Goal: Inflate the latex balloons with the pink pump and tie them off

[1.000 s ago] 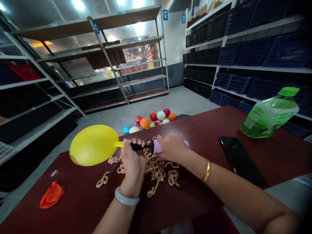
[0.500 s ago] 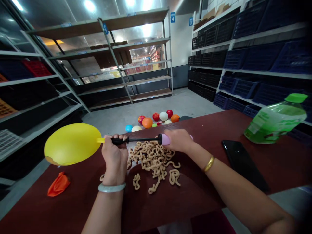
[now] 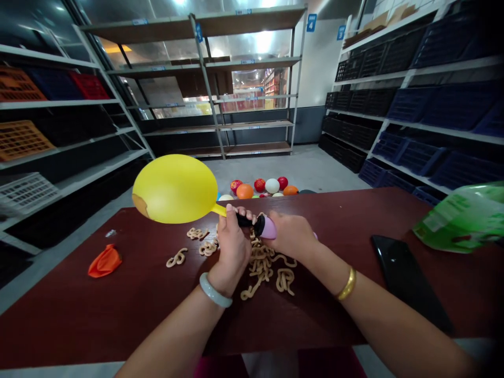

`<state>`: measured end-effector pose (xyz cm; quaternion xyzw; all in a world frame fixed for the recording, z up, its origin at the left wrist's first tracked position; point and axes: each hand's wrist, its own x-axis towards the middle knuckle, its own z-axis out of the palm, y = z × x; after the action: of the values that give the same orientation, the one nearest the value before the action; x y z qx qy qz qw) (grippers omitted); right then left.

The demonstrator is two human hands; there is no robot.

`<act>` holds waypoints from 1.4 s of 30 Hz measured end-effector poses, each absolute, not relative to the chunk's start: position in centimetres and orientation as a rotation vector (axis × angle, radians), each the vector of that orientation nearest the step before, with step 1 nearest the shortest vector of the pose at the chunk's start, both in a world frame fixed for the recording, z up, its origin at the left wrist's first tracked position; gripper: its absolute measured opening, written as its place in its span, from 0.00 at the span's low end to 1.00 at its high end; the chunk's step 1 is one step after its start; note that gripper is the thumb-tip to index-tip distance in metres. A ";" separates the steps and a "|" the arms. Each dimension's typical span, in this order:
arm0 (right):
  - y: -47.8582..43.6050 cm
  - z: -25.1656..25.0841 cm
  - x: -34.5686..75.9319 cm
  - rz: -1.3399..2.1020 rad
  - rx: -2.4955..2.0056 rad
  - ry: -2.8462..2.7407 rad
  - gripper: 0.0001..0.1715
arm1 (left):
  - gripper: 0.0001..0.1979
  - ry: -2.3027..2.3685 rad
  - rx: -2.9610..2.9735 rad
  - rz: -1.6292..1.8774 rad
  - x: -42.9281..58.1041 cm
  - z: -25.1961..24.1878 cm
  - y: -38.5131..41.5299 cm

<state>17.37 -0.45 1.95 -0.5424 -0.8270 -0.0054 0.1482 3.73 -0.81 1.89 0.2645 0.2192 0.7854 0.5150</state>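
Observation:
A partly inflated yellow balloon [image 3: 175,189] sits on the nozzle of a hand balloon pump [image 3: 268,227] with a black end and a pink-purple body. My left hand [image 3: 235,239] is closed around the pump's black nozzle end and the balloon's neck. Wrapped round the pink body is my right hand [image 3: 291,234], close beside the left; the pump's rod no longer shows between them. Beneath the hands lies a pile of beige curly strands [image 3: 262,260], partly hidden by them. A flat orange balloon [image 3: 105,261] rests on the table at the left.
On the dark red table [image 3: 334,315] lie a black phone [image 3: 407,278] and a green-and-clear bottle-shaped pack [image 3: 464,218] at the right. Several inflated balloons [image 3: 244,191] are on the floor beyond the far edge. Shelves with crates [image 3: 441,105] stand around.
My left hand has come right toward the right hand, closing up the pump's rod. The yellow balloon has moved right and up in view, and the camera view has shifted.

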 end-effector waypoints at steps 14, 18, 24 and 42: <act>3.2 2.1 21.2 -0.297 -1.615 -2.398 0.24 | 0.14 0.494 0.462 2.058 -4.3 3.4 3.3; 2.6 2.2 21.0 -0.312 -1.600 -2.395 0.23 | 0.13 0.460 0.486 2.033 -2.8 2.7 3.4; 1.0 2.5 19.5 -0.274 -1.659 -2.374 0.23 | 0.15 0.455 0.576 1.902 4.1 2.2 1.8; 2.0 2.4 20.7 -0.336 -1.643 -2.380 0.31 | 0.09 0.386 0.400 2.009 -1.4 3.1 3.2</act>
<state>20.70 1.97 2.45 -0.5606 -0.8121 -0.1148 0.1145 -1.39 3.20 3.13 0.1657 0.1599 0.8323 0.5043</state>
